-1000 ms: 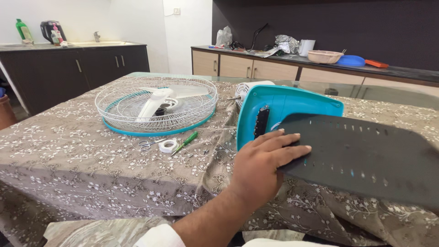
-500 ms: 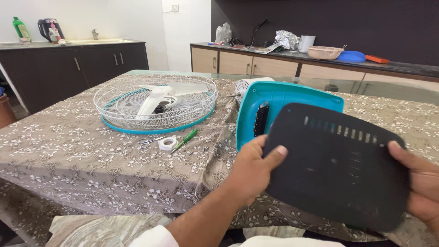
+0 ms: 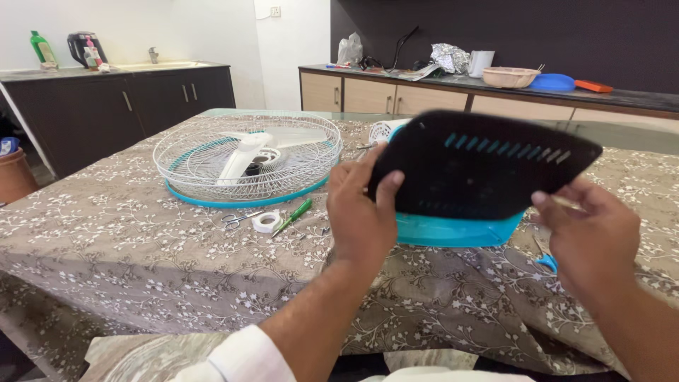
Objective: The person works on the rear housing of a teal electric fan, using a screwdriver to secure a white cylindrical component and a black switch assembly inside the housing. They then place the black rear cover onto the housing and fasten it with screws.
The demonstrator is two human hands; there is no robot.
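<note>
Two hands grip black vented cover (image 3: pixel 481 166) above desk's near edge | long axis left-right | left hand (image 3: pixel 361 209) pinches left end | right hand (image 3: pixel 590 226) holds right end | turquoise base (image 3: pixel 456 230) behind.

green bottle (image 3: pixel 41 48) on left counter, clear plastic bag (image 3: pixel 349 51) on right counter

The black cover (image 3: pixel 481 166) looked like matt plastic, the turquoise base (image 3: pixel 453 230) glossy plastic, the fan guard (image 3: pixel 247 159) white-coated wire, the tabletop cloth (image 3: pixel 106 233) woven floral fabric.
</note>
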